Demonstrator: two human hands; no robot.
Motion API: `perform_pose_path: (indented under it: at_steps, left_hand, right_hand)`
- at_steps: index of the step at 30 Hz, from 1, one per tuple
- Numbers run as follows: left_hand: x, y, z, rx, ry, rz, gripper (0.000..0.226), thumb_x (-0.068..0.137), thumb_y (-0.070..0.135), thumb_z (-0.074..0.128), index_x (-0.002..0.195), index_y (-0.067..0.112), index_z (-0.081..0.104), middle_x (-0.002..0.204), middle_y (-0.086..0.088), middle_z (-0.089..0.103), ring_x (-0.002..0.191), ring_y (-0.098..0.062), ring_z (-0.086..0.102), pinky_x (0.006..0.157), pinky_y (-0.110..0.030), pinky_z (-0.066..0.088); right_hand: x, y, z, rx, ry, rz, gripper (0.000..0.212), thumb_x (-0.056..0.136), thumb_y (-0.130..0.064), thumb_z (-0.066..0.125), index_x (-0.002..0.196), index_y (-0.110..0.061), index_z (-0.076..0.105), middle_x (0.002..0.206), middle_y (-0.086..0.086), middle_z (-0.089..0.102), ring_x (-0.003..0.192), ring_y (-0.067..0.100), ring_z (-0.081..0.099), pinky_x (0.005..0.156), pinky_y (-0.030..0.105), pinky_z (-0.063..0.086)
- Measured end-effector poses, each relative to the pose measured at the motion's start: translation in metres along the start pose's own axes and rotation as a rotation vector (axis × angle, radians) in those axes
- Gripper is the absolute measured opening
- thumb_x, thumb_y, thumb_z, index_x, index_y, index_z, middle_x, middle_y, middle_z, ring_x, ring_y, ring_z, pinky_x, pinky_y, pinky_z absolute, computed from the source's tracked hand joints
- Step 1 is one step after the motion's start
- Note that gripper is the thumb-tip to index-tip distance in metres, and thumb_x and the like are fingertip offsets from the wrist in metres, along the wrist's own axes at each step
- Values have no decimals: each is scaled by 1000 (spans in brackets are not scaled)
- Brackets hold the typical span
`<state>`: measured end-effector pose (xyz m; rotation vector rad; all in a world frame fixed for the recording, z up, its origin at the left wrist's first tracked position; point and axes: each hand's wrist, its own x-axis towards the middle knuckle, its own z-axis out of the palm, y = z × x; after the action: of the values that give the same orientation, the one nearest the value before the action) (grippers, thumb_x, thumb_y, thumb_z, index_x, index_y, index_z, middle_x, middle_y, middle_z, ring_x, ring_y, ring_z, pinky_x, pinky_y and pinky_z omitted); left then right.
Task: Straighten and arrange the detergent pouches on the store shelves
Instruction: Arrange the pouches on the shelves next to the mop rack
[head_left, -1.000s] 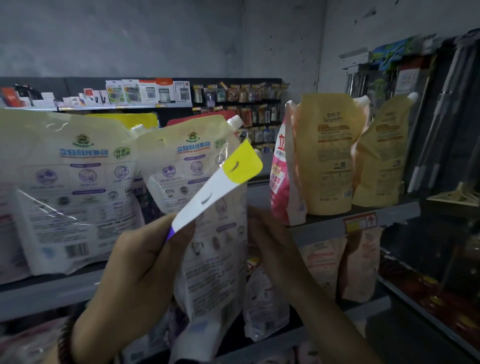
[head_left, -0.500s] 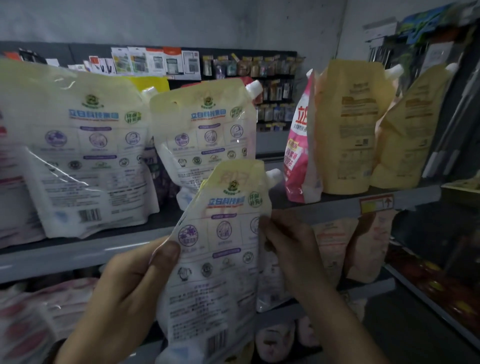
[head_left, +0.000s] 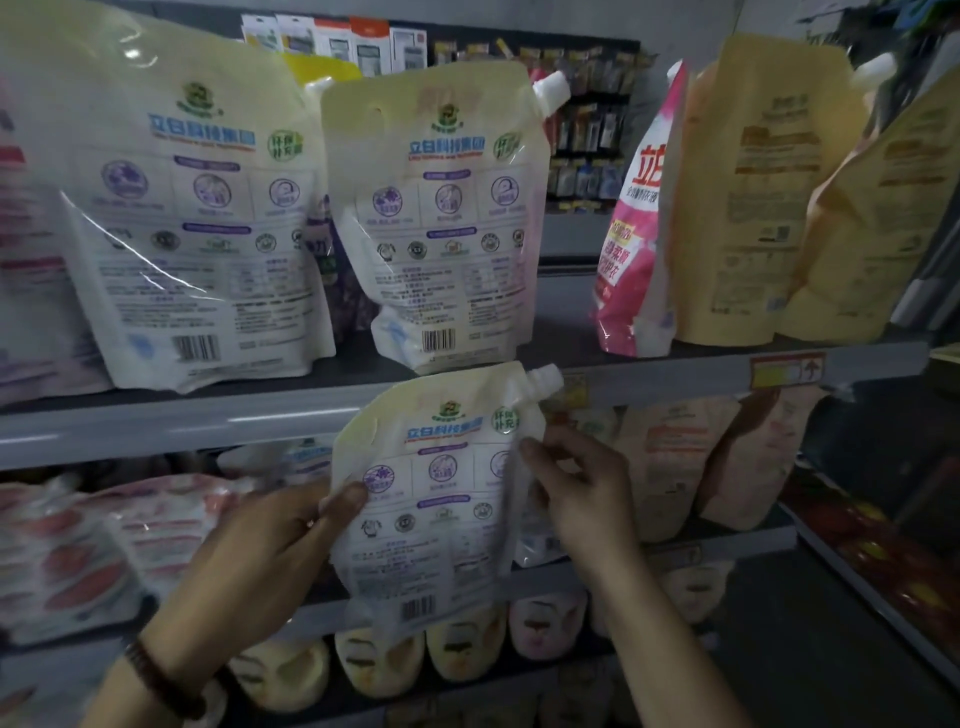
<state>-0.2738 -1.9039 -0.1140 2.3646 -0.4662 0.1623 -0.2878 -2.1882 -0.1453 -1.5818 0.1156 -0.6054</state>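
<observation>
I see one pouch (head_left: 436, 499) unshelved mid-frame — left hand (head_left: 270, 561) and right hand (head_left: 582, 499) each pinch an edge | upper-right pouches (head_left: 872, 218) lean, unstraightened

Figure: fittings and stock around the orange shelf label (head_left: 787, 370).
Far above and left of the label, a row of blister-carded packs (head_left: 363, 47) lines the top of a dark display rack (head_left: 629, 73). Just beneath them, still above and left of the label, hang small carded goods (head_left: 587, 135), too blurred to identify. A grey wall (head_left: 571, 18) rises behind the rack. Below and right of the label lie red and yellow packets (head_left: 883, 561).
</observation>
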Motion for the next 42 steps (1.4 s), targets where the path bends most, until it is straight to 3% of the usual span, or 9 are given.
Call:
perform_pose_path:
  at_steps: [2,7,11,15,20,24,31,37,42]
  left_hand:
    - [4,-6,2,63,-10,-105,66,97,79,37,72,25,64,53,5,65,50,-11,63,62,-43,56]
    - [7,-5,20,-234,-93,-365,44,102,50,58,86,11,72,62,-9,74,53,-28,73,58,-36,60]
    - [14,-17,46,-560,-57,-532,32,101,29,69,97,-3,73,76,-28,75,71,-50,75,80,-63,63]
    - [20,-36,68,-588,-13,-537,28,100,31,71,96,3,73,82,-27,77,79,-49,76,85,-65,62]
    - [28,-62,84,-537,-28,-490,15,98,39,72,87,32,80,89,-9,82,89,-33,80,91,-58,61]
    - [35,-71,95,-619,21,-554,19,98,34,75,97,15,76,84,-16,80,83,-41,78,89,-63,61]
    - [43,-79,109,-642,82,-569,18,101,29,72,100,12,76,87,-14,81,90,-40,78,89,-61,62]
    - [51,-92,118,-607,56,-549,16,104,31,67,102,18,75,88,-17,78,93,-45,75,89,-63,60]
    - [41,-101,133,-649,-20,-479,34,106,28,60,137,42,59,110,-9,76,99,-39,74,85,-60,61]
  right_hand:
    - [-2,4,3,-13,-18,45,27,99,-10,73,73,-14,68,61,3,61,48,18,56,53,30,43]
    - [-1,15,8,-31,-55,133,33,101,-8,70,69,-12,62,61,2,61,58,30,71,52,35,57]
    - [2,29,7,-38,-64,145,30,101,-6,68,74,3,61,67,16,70,70,32,78,56,28,57]
    - [4,41,7,-110,-78,117,32,102,-7,69,70,-4,66,63,-2,72,71,19,79,59,20,54]
    - [12,65,14,-121,-61,188,39,101,-12,68,61,-16,65,67,15,71,61,19,65,57,31,49]
    - [16,80,18,-143,-49,173,39,100,-12,67,62,-7,59,68,24,68,60,25,68,59,41,55]
    - [20,108,24,-264,-43,88,33,93,-32,64,64,-14,64,67,4,73,70,29,75,69,61,61]
    - [17,120,33,-394,-41,88,34,98,-23,54,66,-15,60,67,-1,71,70,18,73,66,52,63]
    - [1,127,39,-535,-150,146,21,107,-13,54,102,-14,75,97,-4,72,91,13,68,79,22,53]
